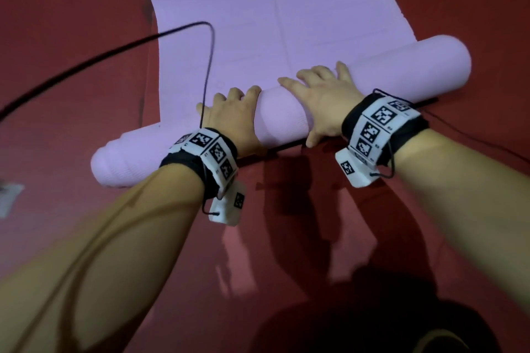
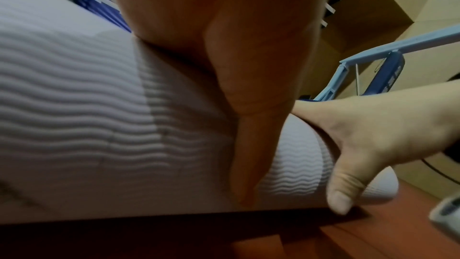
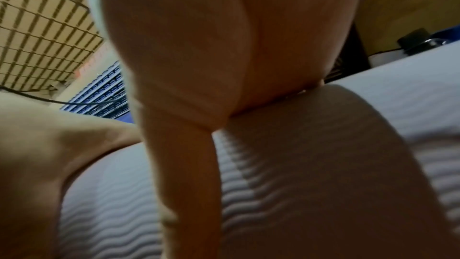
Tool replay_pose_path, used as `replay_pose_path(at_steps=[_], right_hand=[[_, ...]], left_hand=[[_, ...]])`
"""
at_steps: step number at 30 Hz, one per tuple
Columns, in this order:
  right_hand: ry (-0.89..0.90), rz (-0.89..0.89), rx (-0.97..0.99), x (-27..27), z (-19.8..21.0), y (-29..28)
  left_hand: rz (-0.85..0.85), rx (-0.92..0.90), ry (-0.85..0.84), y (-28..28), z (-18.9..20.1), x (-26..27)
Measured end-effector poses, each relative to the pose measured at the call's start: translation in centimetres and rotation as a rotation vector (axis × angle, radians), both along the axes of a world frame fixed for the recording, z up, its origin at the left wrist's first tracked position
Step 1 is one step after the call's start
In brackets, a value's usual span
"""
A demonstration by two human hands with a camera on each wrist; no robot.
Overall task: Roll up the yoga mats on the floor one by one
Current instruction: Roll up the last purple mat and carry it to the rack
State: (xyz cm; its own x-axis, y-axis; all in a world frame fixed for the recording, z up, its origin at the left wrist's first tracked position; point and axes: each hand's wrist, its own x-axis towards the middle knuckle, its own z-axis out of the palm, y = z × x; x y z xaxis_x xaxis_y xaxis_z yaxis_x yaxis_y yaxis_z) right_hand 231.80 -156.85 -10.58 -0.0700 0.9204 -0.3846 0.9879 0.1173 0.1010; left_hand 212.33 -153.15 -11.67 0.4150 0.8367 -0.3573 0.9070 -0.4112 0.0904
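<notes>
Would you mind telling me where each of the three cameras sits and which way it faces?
Head: worn high, looking down at the yoga mat on the red floor; both forearms, left hand, right hand show.
Left wrist: low behind the roll, facing along it; left thumb, right hand show.
Right wrist: low, facing the roll; right thumb shows.
Shared: all see the mat's ribbed roll.

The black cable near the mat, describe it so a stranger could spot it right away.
Start at the red floor, then the pink yoga mat spread on it. The black cable crosses the mat's left edge and drops to the left hand, the only thin dark line there.
</notes>
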Motion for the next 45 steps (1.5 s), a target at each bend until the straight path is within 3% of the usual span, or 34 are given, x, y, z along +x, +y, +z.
replay_pose_path(at_steps=[8,17,38,45], right_hand=[[0.022,-0.049,0.056,-0.6,0.0,0.6],[-0.007,-0.046,0.135,-1.5,0.3,-2.6],[0.072,-0.005,-0.272,-2.4,2.6,-8.8],[0.045,0.052,-0.189,-2.8,2.0,-9.8]], left_hand=[[-0.008,-0.029,0.028,0.7,0.5,0.1],[-0.032,0.052,0.017,-2.2,0.8,-0.5],[-0.123,-0.215,0.170,-8.4,0.8,-1.2],[-0.071,-0.500,-0.037,-6.4,1.7,-1.8]])
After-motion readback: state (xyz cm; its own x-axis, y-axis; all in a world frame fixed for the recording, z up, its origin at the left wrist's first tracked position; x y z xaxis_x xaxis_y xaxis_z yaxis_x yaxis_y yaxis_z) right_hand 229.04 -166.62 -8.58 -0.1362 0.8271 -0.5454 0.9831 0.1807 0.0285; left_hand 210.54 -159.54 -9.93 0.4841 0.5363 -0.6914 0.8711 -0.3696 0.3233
